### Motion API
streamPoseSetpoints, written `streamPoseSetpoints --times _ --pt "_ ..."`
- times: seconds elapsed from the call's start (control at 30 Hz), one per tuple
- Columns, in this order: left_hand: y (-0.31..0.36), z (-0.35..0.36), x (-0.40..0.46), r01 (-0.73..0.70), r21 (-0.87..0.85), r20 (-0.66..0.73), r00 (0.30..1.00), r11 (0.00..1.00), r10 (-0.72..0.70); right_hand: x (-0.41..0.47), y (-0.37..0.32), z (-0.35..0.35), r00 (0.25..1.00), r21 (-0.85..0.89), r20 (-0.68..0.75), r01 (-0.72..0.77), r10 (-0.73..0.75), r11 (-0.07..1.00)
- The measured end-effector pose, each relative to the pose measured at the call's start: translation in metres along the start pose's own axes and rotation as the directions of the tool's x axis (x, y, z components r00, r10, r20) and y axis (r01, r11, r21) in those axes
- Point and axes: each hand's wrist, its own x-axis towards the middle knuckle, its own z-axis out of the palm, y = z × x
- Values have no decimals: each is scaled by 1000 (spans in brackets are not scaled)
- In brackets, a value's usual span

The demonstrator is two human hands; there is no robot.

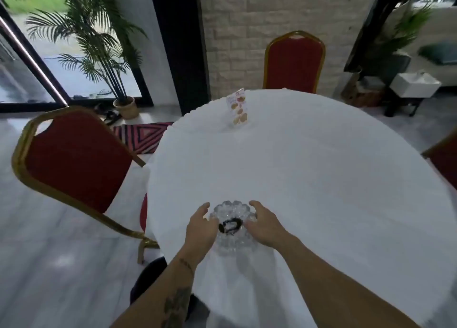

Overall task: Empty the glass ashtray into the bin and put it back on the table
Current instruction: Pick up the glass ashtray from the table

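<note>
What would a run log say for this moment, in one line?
stage: grasping | left hand, right hand: flanking glass ashtray | ashtray: on table, holds debris

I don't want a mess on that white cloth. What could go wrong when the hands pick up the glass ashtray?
1. The glass ashtray still holds dark bits; tipping it could spill them on the white tablecloth.
2. It sits near the table's edge, so a slip from the left hand or right hand might drop it to the floor.

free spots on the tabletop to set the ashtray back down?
Most of the round white-clothed table is bare: the whole middle and right side, between the upright menu card at the far edge and the scalloped glass ashtray near the front. Only crowding: left hand and right hand flank the ashtray.
</note>
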Motion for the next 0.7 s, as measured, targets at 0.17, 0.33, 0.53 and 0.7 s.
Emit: streamPoseSetpoints --times 0.17,0.33,0.53,0.7 --pt "6 5 -4 18 35 18 1000 999 -19 11 -2 3 999 66 10 -48 47 997" --pt "14 13 -9 39 122 -14 999 992 -38 17 -1 10 998 36 5 -69 69 997" --pt "10 3 -7 -1 237 -64 998 972 17 16 -6 14 997 78 -8 -81 82 994" --pt "12 -20 -16 -16 188 -83 996 982 32 2 -25 18 1000 121 4 -24 24 992"
